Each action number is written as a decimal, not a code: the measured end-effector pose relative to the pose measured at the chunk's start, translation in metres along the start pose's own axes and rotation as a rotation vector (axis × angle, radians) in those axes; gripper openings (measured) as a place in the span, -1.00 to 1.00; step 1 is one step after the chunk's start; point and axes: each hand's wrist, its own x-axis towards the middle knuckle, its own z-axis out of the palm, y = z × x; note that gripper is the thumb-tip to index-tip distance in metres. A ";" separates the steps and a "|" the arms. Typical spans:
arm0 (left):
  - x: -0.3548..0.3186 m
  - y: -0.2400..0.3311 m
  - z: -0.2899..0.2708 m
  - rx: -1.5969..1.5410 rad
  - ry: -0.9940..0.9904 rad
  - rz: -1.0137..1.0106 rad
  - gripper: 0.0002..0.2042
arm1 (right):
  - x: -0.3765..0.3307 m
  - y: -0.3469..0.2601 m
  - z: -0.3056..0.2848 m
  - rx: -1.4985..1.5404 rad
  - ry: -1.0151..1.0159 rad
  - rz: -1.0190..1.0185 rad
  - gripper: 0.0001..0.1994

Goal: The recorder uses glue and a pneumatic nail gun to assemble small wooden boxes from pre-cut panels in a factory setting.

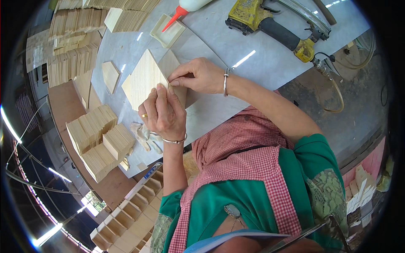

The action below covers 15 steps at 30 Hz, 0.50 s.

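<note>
A pale wooden board assembly [146, 80] stands tilted on the grey sheet, its broad grained face turned up. My left hand [162, 110], wearing a ring, grips its near edge with the fingertips on the face and the thumb by the corner. At that same right-hand corner, my right hand [200, 76] is closed in a pinch on the assembly's edge. Whether anything small lies between those fingers is hidden. Behind the assembly, another thin wooden panel [168, 62] shows in part. A small pointed wooden piece [110, 76] lies flat to the left.
A yellow and black nail gun [270, 27] with a hose lies at the upper right. A glue bottle's red nozzle [175, 17] rests over a shallow tray [167, 31]. Stacked wooden pieces [99, 141] stand at left, beside gloves [146, 135]. Wooden compartment boxes [126, 211] are below.
</note>
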 end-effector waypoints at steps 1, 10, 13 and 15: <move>-0.002 -0.002 0.000 0.000 -0.006 0.013 -0.79 | -0.002 -0.003 -0.002 -0.009 -0.004 0.016 -0.81; -0.002 0.000 -0.005 -0.039 0.011 -0.054 -0.80 | -0.071 -0.044 -0.113 -1.073 0.460 -0.299 -0.68; -0.003 0.000 -0.010 -0.103 0.016 -0.084 -0.81 | -0.093 -0.048 -0.134 -1.381 0.452 -0.121 -0.51; -0.004 -0.001 -0.010 -0.142 0.037 -0.099 -0.80 | -0.098 -0.045 -0.139 -1.468 0.388 0.061 -0.44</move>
